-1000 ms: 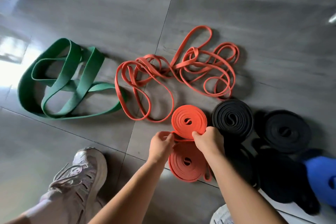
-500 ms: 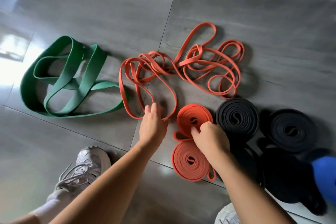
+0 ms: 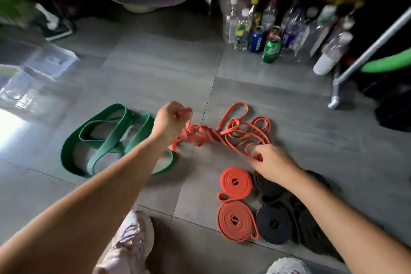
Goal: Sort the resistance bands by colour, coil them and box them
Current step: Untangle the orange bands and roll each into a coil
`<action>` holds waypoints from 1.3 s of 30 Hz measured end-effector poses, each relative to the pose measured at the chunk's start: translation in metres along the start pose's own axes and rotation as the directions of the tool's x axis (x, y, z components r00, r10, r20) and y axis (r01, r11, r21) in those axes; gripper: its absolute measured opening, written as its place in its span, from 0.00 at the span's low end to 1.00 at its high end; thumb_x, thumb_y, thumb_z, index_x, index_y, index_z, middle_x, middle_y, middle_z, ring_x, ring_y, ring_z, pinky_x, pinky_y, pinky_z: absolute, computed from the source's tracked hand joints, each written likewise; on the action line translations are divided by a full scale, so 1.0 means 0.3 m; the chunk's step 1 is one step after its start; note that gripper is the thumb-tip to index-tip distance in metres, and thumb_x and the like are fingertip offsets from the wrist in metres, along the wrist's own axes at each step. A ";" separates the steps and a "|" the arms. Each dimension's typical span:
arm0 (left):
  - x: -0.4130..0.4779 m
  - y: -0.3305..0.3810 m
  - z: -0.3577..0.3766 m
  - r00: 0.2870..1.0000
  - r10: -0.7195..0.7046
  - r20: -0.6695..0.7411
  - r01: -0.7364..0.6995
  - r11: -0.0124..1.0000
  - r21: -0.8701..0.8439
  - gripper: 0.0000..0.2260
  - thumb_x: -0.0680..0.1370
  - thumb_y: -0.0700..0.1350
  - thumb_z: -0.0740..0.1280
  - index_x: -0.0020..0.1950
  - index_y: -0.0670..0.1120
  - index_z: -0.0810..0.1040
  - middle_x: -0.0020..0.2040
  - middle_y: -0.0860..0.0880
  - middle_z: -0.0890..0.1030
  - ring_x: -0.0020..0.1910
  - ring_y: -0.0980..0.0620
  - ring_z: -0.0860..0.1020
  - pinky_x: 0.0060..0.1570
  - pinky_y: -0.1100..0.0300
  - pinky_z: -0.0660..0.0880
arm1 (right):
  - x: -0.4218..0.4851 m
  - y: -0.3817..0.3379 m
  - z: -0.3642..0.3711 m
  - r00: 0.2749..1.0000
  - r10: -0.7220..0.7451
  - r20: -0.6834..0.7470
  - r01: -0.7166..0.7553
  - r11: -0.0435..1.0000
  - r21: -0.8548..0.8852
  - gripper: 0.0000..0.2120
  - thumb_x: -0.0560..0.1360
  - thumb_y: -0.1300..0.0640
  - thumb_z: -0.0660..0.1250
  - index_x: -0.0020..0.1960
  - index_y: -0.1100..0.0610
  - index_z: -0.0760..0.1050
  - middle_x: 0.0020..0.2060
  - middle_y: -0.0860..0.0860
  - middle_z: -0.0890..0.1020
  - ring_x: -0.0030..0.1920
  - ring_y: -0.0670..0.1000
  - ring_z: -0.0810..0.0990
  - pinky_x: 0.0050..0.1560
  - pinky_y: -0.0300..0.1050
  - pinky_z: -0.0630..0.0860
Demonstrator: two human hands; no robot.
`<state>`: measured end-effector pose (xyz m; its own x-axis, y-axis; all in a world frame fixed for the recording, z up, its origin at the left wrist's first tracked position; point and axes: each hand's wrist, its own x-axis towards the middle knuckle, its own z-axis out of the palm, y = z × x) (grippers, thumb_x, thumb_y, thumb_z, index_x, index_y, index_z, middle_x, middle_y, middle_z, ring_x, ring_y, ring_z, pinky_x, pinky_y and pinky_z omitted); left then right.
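Note:
A tangle of thin orange bands lies on the grey floor. My left hand grips one end of the tangle and holds it lifted off the floor. My right hand pinches another strand at the tangle's near right edge. Two coiled orange bands lie just below my right hand. Coiled black bands lie beside them, partly hidden under my right forearm. A loose wide green band is spread on the floor at the left, behind my left forearm.
Clear plastic boxes stand at the far left. Several bottles and cans line the back wall. A metal rack leg stands at the right. My shoes are at the bottom edge.
My head has tilted up, showing the back wall. Both hands left the coiled orange bands. The left one lifted an end of the tangle; the right one took hold of a strand.

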<state>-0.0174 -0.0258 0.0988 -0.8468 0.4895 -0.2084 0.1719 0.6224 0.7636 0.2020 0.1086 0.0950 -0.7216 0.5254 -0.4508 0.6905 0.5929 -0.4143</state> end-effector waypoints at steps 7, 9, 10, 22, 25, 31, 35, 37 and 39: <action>-0.140 0.484 -0.428 0.950 0.312 -0.004 -0.279 0.843 -0.459 0.08 0.75 0.36 0.68 0.39 0.47 0.74 0.33 0.49 0.75 0.24 0.60 0.72 0.29 0.65 0.72 | -0.134 -0.387 -0.410 0.973 -0.083 -0.213 0.089 0.996 0.019 0.33 0.70 0.47 0.72 0.70 0.58 0.67 0.62 0.55 0.75 0.62 0.55 0.74 0.58 0.43 0.69; -0.218 0.563 -0.513 0.912 0.408 0.029 -0.335 0.786 -0.520 0.07 0.76 0.36 0.67 0.41 0.45 0.74 0.34 0.46 0.76 0.26 0.57 0.73 0.30 0.64 0.73 | -0.154 -0.531 -0.483 0.945 -0.131 -0.300 0.166 0.982 0.093 0.41 0.67 0.44 0.74 0.73 0.56 0.61 0.68 0.56 0.69 0.67 0.55 0.69 0.65 0.46 0.67; -0.258 0.592 -0.553 0.898 0.437 0.041 -0.345 0.761 -0.550 0.06 0.77 0.36 0.67 0.42 0.45 0.75 0.33 0.47 0.77 0.26 0.56 0.74 0.31 0.64 0.74 | -0.161 -0.596 -0.502 0.928 -0.166 -0.333 0.226 0.962 0.151 0.42 0.65 0.44 0.75 0.73 0.55 0.61 0.68 0.55 0.70 0.67 0.54 0.69 0.66 0.48 0.67; -0.499 0.743 -0.940 0.885 0.447 -0.133 -0.302 0.331 -0.894 0.08 0.81 0.42 0.61 0.42 0.43 0.74 0.32 0.49 0.76 0.29 0.55 0.72 0.33 0.63 0.73 | -0.263 -0.647 -0.366 0.950 -0.046 -0.309 0.114 0.972 0.206 0.03 0.71 0.56 0.68 0.39 0.53 0.77 0.35 0.53 0.81 0.37 0.53 0.79 0.37 0.42 0.74; -0.503 0.712 -0.987 0.888 0.434 -0.149 -0.327 0.371 -0.869 0.07 0.80 0.42 0.62 0.42 0.43 0.73 0.30 0.50 0.76 0.28 0.55 0.72 0.33 0.63 0.74 | -0.278 -0.565 -0.350 0.964 0.070 -0.255 -0.033 0.988 0.150 0.06 0.75 0.53 0.65 0.42 0.54 0.78 0.34 0.51 0.81 0.33 0.49 0.80 0.33 0.39 0.71; -0.516 0.617 -0.967 0.910 0.413 -0.045 -0.312 0.607 -0.731 0.03 0.78 0.40 0.65 0.45 0.43 0.75 0.31 0.51 0.78 0.29 0.55 0.76 0.36 0.62 0.76 | -0.366 -0.708 -0.529 0.888 -0.033 -0.458 0.245 0.878 0.412 0.13 0.78 0.60 0.62 0.36 0.59 0.76 0.33 0.57 0.83 0.29 0.47 0.80 0.39 0.47 0.80; -0.574 0.616 -0.947 0.916 0.393 -0.076 -0.330 0.634 -0.700 0.03 0.78 0.40 0.66 0.44 0.42 0.75 0.31 0.50 0.77 0.29 0.55 0.75 0.38 0.61 0.77 | -0.510 -0.849 -0.698 0.806 -0.122 -0.579 0.473 0.722 0.506 0.09 0.76 0.65 0.63 0.37 0.62 0.74 0.32 0.56 0.80 0.28 0.48 0.81 0.33 0.41 0.81; -0.599 0.628 -0.948 0.921 0.372 -0.112 -0.340 0.633 -0.696 0.03 0.78 0.41 0.66 0.46 0.42 0.76 0.34 0.48 0.77 0.30 0.55 0.75 0.38 0.61 0.77 | -0.584 -0.903 -0.773 0.775 -0.139 -0.616 0.547 0.635 0.545 0.10 0.76 0.67 0.62 0.37 0.61 0.74 0.32 0.55 0.79 0.27 0.44 0.80 0.33 0.38 0.80; -0.620 0.642 -0.952 0.924 0.355 -0.141 -0.352 0.649 -0.675 0.05 0.78 0.43 0.66 0.48 0.42 0.76 0.36 0.48 0.76 0.31 0.54 0.75 0.40 0.59 0.77 | -0.655 -0.934 -0.827 0.728 -0.169 -0.665 0.620 0.578 0.532 0.10 0.76 0.67 0.62 0.36 0.59 0.74 0.33 0.56 0.80 0.29 0.45 0.82 0.34 0.40 0.80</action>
<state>0.0295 -0.1714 0.4592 -0.7927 0.5869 0.1648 0.0701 -0.1807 0.9810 0.1380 -0.0092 0.4959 -0.6747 0.6880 0.2674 -0.0219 0.3435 -0.9389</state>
